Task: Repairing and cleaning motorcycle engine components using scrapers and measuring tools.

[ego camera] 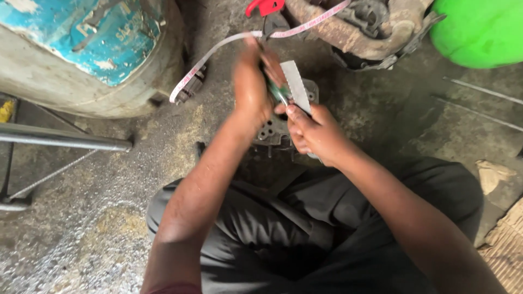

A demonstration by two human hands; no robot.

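Grey metal block [275, 130] with round holes sits on the concrete floor [98, 218] just beyond the person's knees, largely hidden by both hands. Right hand [316, 133] pinches a pale flat strip [297, 87] by its near end, the strip tilted up over the block. Left hand [251, 90] — blurred — is closed around a green-handled tool [279, 93] beside the strip. A measuring tape [210, 54] curves away far left toward the blue drum [92, 49]; bare floor lies open to the right.
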